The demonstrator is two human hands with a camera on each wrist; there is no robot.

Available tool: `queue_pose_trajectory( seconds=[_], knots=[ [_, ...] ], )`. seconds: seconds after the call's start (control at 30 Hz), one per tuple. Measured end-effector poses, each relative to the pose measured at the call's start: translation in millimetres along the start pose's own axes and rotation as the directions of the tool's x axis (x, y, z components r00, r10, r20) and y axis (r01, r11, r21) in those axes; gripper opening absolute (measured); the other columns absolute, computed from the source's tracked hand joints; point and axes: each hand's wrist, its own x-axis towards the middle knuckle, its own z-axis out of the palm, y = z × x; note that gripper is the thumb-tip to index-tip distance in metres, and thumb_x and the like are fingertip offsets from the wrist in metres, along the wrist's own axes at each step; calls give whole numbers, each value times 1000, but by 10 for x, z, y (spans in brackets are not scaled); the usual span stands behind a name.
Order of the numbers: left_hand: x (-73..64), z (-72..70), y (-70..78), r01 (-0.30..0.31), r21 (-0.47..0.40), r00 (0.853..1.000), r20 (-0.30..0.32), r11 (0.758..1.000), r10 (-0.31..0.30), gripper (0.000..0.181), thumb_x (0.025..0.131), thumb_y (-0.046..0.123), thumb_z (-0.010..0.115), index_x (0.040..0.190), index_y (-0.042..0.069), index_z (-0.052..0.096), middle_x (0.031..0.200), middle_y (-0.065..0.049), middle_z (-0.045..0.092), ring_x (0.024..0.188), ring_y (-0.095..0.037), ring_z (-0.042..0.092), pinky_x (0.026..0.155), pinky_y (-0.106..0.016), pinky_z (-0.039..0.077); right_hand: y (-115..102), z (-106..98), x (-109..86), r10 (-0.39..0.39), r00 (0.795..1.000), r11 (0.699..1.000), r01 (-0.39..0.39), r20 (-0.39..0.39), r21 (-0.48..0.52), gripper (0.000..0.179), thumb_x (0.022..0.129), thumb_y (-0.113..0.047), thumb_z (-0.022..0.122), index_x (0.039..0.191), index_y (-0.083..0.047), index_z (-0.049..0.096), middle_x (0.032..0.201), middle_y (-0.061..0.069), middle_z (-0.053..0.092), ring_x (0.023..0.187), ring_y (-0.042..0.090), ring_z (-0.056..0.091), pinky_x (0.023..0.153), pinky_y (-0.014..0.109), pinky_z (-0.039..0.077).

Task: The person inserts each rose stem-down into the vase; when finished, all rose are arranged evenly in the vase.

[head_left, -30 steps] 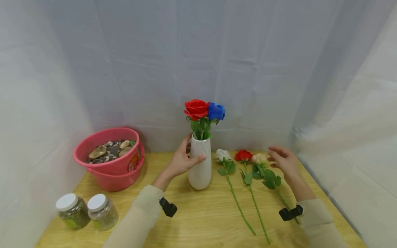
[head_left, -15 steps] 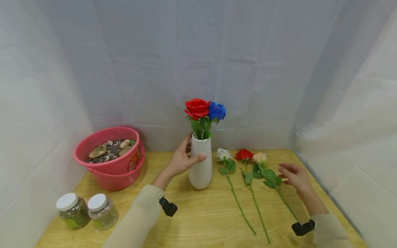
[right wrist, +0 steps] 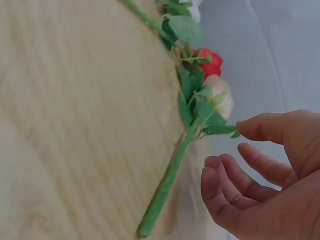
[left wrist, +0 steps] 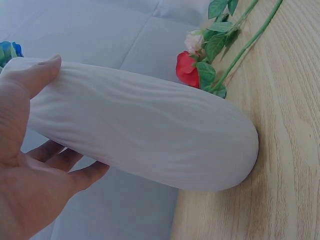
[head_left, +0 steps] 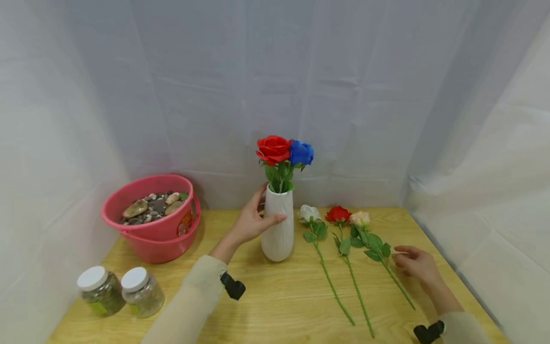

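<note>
My left hand (head_left: 249, 221) grips the upper part of a white ribbed vase (left wrist: 150, 125), thumb across the front and fingers behind it. The vase stands upright on the table with a red rose (head_left: 273, 149) and a blue rose (head_left: 301, 152) in it. My right hand (head_left: 417, 264) hovers beside the stem of a cream rose (head_left: 360, 219), holding nothing, its fingers loosely bent and apart from the thumb in the right wrist view. Left of that flower lie a second red rose (head_left: 338, 214) and a white rose (head_left: 309, 213), their stems pointing toward me.
At the left stands a pink bucket (head_left: 156, 248) full of stones (head_left: 136, 209). Nearer to me are two white-lidded jars, a darker jar (head_left: 103, 296) and a paler jar (head_left: 143, 296). White sheeting (head_left: 275, 71) encloses the wooden table (head_left: 258, 306) at the back and sides.
My right hand has moved from beside the cream rose's bloom toward me and slightly right, down along its stem. My left hand keeps its grip on the vase.
</note>
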Motion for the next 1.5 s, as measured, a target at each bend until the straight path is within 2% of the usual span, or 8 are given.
queue_pose_trajectory(
  seconds=[0.17, 0.37, 0.5, 0.67, 0.83, 1.03, 1.23, 1.5],
  knots=[
    [10, 1, 1, -9, 3, 1000, 5, 1000, 9, 99, 95, 33, 80, 170, 23, 16, 162, -19, 44, 144, -43, 50, 110, -61, 51, 55, 21, 6, 27, 999, 999, -27, 23, 17, 59, 103, -15, 66, 148, 16, 46, 104, 10, 77, 78, 13, 72, 68, 31, 62],
    [9, -5, 5, 3, 3, 1000, 7, 1000, -3, 99, 95, 32, 79, 170, 23, 15, 162, -19, 44, 144, -43, 50, 111, -61, 51, 94, 53, 7, -17, 999, 999, 19, 45, -26, 59, 101, -12, 69, 146, 18, 46, 122, 31, 71, 84, 17, 75, 71, 31, 63],
    [9, -12, 8, 1, 6, 1000, 9, 1000, -1, 99, 96, 32, 79, 170, 22, 15, 162, -20, 44, 145, -43, 50, 111, -61, 51, 91, 66, 25, -19, 998, 998, 23, 52, -63, 61, 98, -14, 73, 145, 17, 48, 127, 36, 67, 89, 22, 76, 74, 31, 64],
    [8, -21, 8, -11, -3, 1000, 11, 1000, 11, 98, 96, 31, 79, 170, 21, 15, 163, -21, 43, 145, -45, 49, 111, -62, 50, 57, 73, 46, -20, 998, 993, 28, 67, -117, 65, 95, -14, 77, 144, 17, 49, 131, 37, 64, 93, 25, 75, 73, 32, 64],
    [0, -22, 7, -9, -7, 1000, 13, 1000, 9, 97, 97, 30, 78, 170, 21, 16, 163, -22, 42, 144, -46, 49, 111, -63, 50, 25, 82, 50, -26, 997, 987, 38, 78, -156, 65, 93, -9, 77, 143, 20, 47, 125, 36, 67, 91, 24, 75, 72, 32, 63],
    [-7, -16, 12, -2, -1, 1000, 14, 1000, 2, 98, 96, 30, 79, 170, 21, 15, 164, -21, 42, 145, -44, 49, 111, -61, 50, 6, 74, 49, -27, 994, 991, 41, 108, -126, 64, 95, -2, 69, 146, 24, 40, 124, 37, 68, 91, 26, 76, 72, 34, 63],
    [4, -4, 19, 13, 6, 1000, 11, 1000, -13, 99, 96, 29, 79, 170, 23, 15, 163, -19, 44, 144, -43, 50, 111, -60, 51, 24, 116, 37, -10, 995, 991, 22, 94, -129, 63, 96, -9, 72, 145, 21, 45, 120, 34, 71, 83, 20, 75, 70, 32, 63],
    [17, -6, -2, -18, 8, 1000, 10, 1000, 18, 98, 96, 29, 79, 170, 21, 16, 162, -20, 45, 142, -43, 52, 109, -60, 52, -32, 123, 36, -7, 997, 979, 22, 78, -200, 72, 86, -6, 77, 143, 24, 45, 110, 30, 72, 76, 18, 71, 66, 31, 59]
  ],
)
